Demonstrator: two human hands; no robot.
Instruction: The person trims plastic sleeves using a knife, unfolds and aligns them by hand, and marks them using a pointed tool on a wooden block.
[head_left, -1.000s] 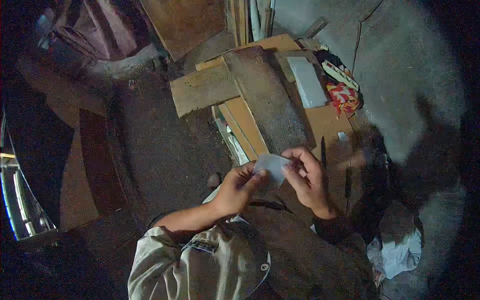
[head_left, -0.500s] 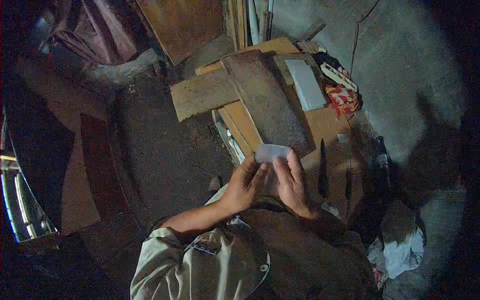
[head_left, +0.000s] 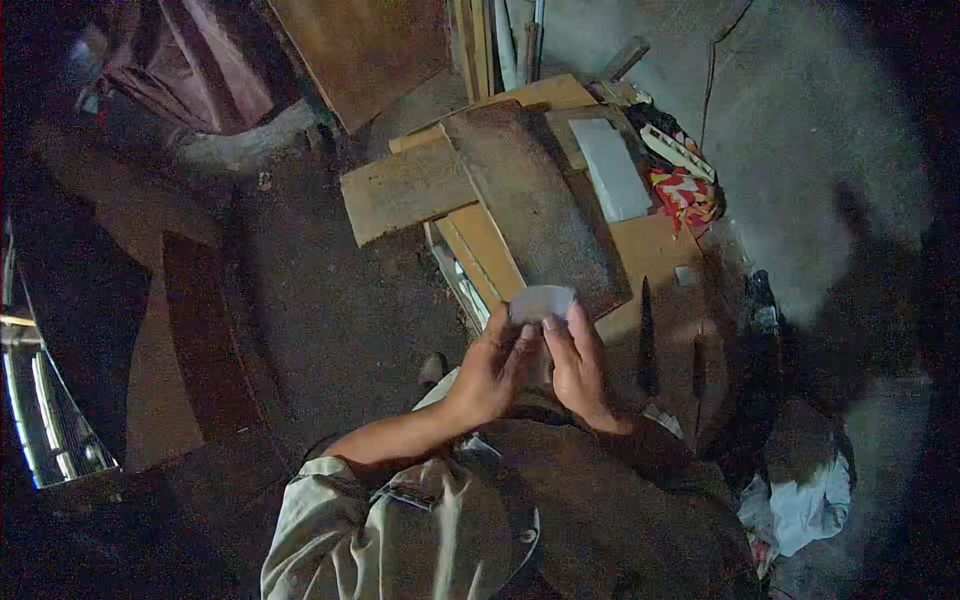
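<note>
A small, thin, whitish translucent sheet (head_left: 541,303) is held up between my two hands, its upper edge curved. My left hand (head_left: 488,368) pinches its left side, thumb towards me. At the right side my right hand (head_left: 577,364) grips it in the same way, with the two thumbs close together at the lower edge. Beyond the sheet lies a dark, worn board (head_left: 535,200) across the work surface. To the right of my hands, a dark pointed tool (head_left: 646,335) rests on brown board near a small pale piece (head_left: 684,275).
A white rectangular slab (head_left: 610,170) lies at the back right, beside a red and yellow patterned cloth (head_left: 686,198). A light wooden board (head_left: 410,190) sticks out to the left. White crumpled material (head_left: 808,510) is at the lower right.
The sheet was tilted and my right hand wider apart from the left; now both hands are closer together, holding the sheet level. Over the last half second its upper edge has become more curved.
</note>
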